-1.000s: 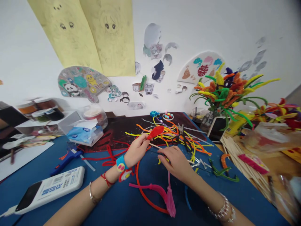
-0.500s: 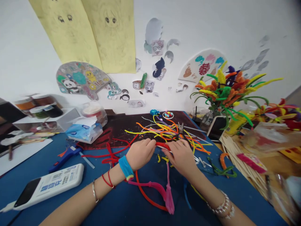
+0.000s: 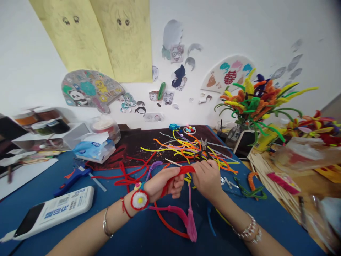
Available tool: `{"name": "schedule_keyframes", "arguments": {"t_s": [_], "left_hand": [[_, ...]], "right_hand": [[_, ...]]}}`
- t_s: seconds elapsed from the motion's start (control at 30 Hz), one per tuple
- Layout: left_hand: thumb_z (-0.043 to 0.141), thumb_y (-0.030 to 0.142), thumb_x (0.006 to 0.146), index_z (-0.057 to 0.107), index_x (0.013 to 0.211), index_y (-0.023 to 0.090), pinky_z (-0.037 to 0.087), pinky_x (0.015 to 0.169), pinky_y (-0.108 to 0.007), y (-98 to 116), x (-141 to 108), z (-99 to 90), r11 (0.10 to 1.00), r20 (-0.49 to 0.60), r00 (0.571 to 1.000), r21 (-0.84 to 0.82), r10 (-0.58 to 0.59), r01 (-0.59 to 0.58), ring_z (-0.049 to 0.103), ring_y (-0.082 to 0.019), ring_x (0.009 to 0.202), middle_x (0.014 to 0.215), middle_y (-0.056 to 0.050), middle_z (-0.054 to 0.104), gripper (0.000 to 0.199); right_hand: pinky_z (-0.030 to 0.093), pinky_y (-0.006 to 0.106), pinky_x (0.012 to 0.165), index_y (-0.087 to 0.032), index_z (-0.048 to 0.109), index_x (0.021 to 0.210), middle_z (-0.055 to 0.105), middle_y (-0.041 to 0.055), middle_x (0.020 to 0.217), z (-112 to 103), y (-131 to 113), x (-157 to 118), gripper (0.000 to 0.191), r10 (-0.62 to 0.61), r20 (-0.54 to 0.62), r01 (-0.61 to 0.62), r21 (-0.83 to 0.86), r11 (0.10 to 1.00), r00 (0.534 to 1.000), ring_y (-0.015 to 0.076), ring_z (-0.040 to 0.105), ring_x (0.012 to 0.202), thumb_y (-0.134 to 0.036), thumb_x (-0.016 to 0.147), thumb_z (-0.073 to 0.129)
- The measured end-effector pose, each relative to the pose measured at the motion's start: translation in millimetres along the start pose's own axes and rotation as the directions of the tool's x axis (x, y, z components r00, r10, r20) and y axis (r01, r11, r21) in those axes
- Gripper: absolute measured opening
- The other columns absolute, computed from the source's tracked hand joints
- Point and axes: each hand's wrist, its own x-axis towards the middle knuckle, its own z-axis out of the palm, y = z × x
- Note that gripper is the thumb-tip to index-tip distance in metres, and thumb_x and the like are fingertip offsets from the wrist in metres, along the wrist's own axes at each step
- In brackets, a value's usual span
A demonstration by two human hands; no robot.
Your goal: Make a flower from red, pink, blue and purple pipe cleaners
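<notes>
Over the middle of the mat, a bundle of red pipe cleaners (image 3: 188, 169) stretches between my hands. My left hand (image 3: 169, 181) pinches it under the thumb, the palm turned inward and the other fingers curled; part of the red hangs down behind the thumb. My right hand (image 3: 207, 177) is wrapped round the other end. A thin wooden stick (image 3: 173, 162) juts left from near the right fist; its far end is hidden. Below the hands lies a pink pipe-cleaner tassel (image 3: 191, 224). More red pipe cleaners (image 3: 125, 176) lie left of my left hand.
Pliers (image 3: 204, 147) rest among loose yellow and orange pipe cleaners (image 3: 183, 147). A blue glue gun (image 3: 73, 179), a white power bank (image 3: 55, 209) and a tissue pack (image 3: 93, 147) are on the left. At right are a phone (image 3: 243, 145), a pipe-cleaner bouquet (image 3: 259, 99) and wooden sticks (image 3: 271, 177).
My left hand has rolled from knuckles-up to palm inward, bringing the flower on its wristband into view. The red bundle now shows more length, and the wooden stick has come into sight.
</notes>
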Motion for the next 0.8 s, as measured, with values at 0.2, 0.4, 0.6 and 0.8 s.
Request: {"name": "schedule_keyframes", "arguments": {"t_s": [0.2, 0.4, 0.6, 0.8], "left_hand": [[0.044, 0.039, 0.090, 0.045, 0.074, 0.017, 0.027, 0.044, -0.019, -8, -2, 10.1, 0.939, 0.008, 0.998, -0.341, 0.061, -0.055, 0.025, -0.006, 0.044, 0.057, 0.006, 0.034, 0.027], [0.042, 0.034, 0.092, 0.047, 0.074, 0.015, 0.025, 0.043, -0.018, -13, -1, 10.8, 0.873, -0.021, 0.996, -0.481, 0.087, -0.087, 0.024, -0.005, 0.042, 0.056, 0.006, 0.035, 0.026], [0.041, 0.033, 0.093, 0.047, 0.075, 0.015, 0.026, 0.044, -0.019, -21, 0, 13.6, 0.851, -0.025, 0.995, -0.517, 0.093, -0.093, 0.027, -0.005, 0.042, 0.057, 0.005, 0.038, 0.027], [0.045, 0.037, 0.091, 0.047, 0.075, 0.016, 0.028, 0.044, -0.018, -28, -2, 19.7, 0.836, -0.013, 0.995, -0.541, 0.103, -0.093, 0.029, -0.004, 0.042, 0.057, 0.005, 0.041, 0.026]], "right_hand": [[0.030, 0.034, 0.067, -0.018, 0.053, 0.075, 0.059, 0.0031, 0.062, -1, -14, 0, 0.026, 0.094, -0.015, -0.093, 0.060, 0.994, 0.995, 0.0171, 0.046, 0.059, -0.019, 0.092, 0.034], [0.030, 0.035, 0.068, -0.017, 0.056, 0.081, 0.062, 0.0048, 0.067, -1, -12, 2, 0.025, 0.127, 0.015, -0.127, 0.048, 0.991, 0.992, 0.0176, 0.048, 0.063, -0.018, 0.093, 0.034], [0.027, 0.034, 0.063, -0.020, 0.048, 0.061, 0.049, 0.0012, 0.051, -1, -17, 2, 0.033, 0.148, 0.009, -0.148, 0.034, 0.988, 0.989, 0.0163, 0.042, 0.054, -0.017, 0.091, 0.035], [0.027, 0.034, 0.062, -0.020, 0.046, 0.059, 0.045, -0.0002, 0.049, -4, -24, 1, 0.034, 0.202, -0.005, -0.201, 0.083, 0.976, 0.979, 0.0157, 0.040, 0.052, -0.016, 0.091, 0.033]]}}
